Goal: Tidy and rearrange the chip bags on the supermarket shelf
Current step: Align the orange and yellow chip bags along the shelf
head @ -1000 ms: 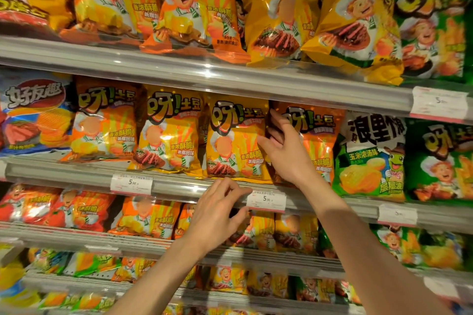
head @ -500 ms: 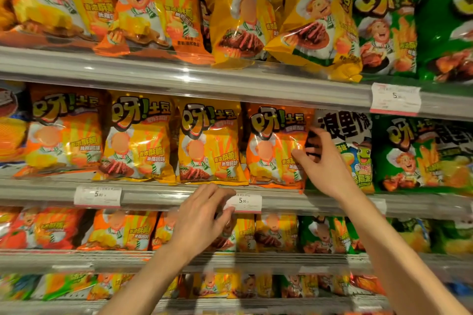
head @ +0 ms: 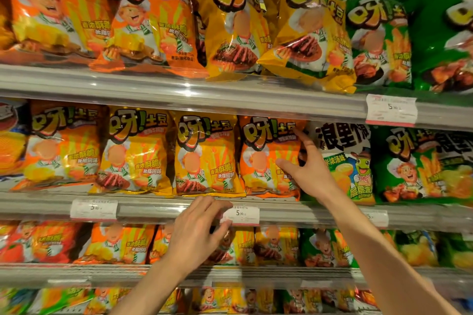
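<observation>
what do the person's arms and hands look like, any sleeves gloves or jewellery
Both arms are bare along all the length in view, with no sleeve showing. The left hand and the right hand wear no gloves. No ring, watch or bracelet shows on either hand or wrist. Nails look short and unpainted, though the picture is a little soft there.

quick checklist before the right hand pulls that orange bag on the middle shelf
1. Right hand on the orange bag: ok, thumb on its front, fingers at its right edge.
2. Firm grip: not ok, hand looks open, nothing pinched.
3. Left hand out of the way: ok, down at the price tag on the shelf rail.
4. White bag next door clear: cannot tell, fingers sit at the seam between the two.
5. Yellow bag on the left upright: ok.
</observation>
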